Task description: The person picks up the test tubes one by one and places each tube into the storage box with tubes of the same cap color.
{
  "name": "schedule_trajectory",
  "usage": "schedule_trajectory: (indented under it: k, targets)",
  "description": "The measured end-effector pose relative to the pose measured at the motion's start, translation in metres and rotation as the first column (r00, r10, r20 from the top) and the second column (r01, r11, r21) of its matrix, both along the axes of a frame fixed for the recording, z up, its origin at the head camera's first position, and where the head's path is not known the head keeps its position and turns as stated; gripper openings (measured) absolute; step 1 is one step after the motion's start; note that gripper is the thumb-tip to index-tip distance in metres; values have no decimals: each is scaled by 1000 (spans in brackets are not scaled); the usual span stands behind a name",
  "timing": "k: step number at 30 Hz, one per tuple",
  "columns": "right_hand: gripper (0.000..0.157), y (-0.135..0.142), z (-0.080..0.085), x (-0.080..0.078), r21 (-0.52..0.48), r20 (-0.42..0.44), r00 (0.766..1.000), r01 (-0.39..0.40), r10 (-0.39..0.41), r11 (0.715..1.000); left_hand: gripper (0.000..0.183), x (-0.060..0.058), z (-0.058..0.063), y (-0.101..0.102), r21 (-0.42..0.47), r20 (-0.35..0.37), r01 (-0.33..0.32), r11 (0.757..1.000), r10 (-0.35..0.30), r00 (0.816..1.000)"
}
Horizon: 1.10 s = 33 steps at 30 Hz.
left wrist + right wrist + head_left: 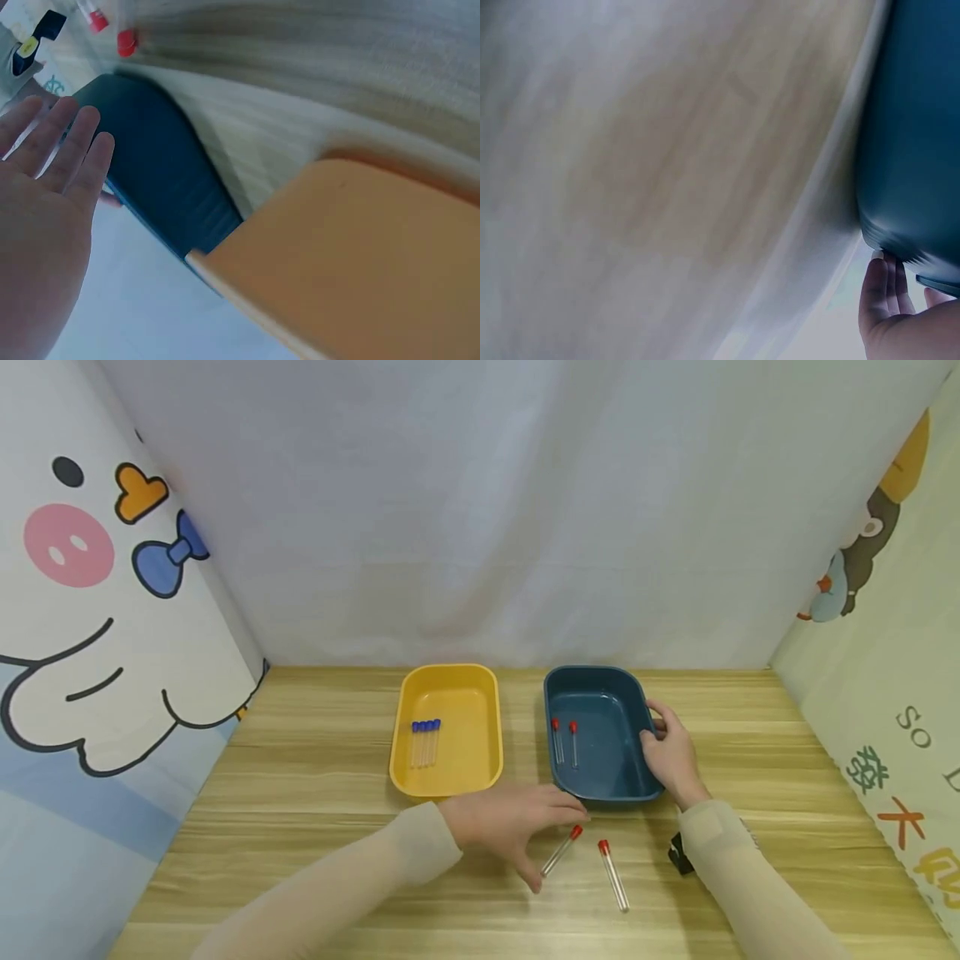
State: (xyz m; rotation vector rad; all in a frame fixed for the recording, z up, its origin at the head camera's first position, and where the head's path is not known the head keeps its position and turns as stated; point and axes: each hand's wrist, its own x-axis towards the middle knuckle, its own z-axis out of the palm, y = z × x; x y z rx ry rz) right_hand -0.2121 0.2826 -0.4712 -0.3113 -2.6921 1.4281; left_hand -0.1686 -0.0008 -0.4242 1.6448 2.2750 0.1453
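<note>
My left hand [517, 822] reaches over the table with fingers straight and spread, palm bare in the left wrist view. Between its thumb and fingers lies a red-capped test tube [559, 853], not visibly gripped. A second red-capped tube [614, 878] lies to its right. My right hand [672, 756] holds the right side of a dark blue plastic bin [611, 718], thumb over the rim and fingers outside. Inside that bin, red-capped tubes [574, 745] lie at the left. The right wrist view shows the fingers [877, 292] against the bin's outer wall.
Left of the blue bin stands a yellow bin [465, 743] holding several blue-capped tubes [425, 743] side by side. A pale cloth wall [510, 527] closes off the back of the wooden table [315, 760]. Printed cartoon panels stand at both sides.
</note>
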Motion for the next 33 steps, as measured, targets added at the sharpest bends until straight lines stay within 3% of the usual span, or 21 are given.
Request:
schedule_trajectory:
  k: [6, 16, 33]
  targets:
    - [56, 1, -1, 0, -2, -4, 1000, 6, -6, 1000, 100, 2, -15, -2, -20, 0, -27, 999, 27, 1000]
    - [56, 1, -1, -1, -2, -18, 1000, 8, -8, 1000, 102, -5, -42, 1, -41, -7, -53, 998, 52, 999]
    - [56, 0, 1, 1, -5, -5, 1000, -3, 3, 1000, 95, -10, -53, 11, 4, 7, -61, 998, 61, 998]
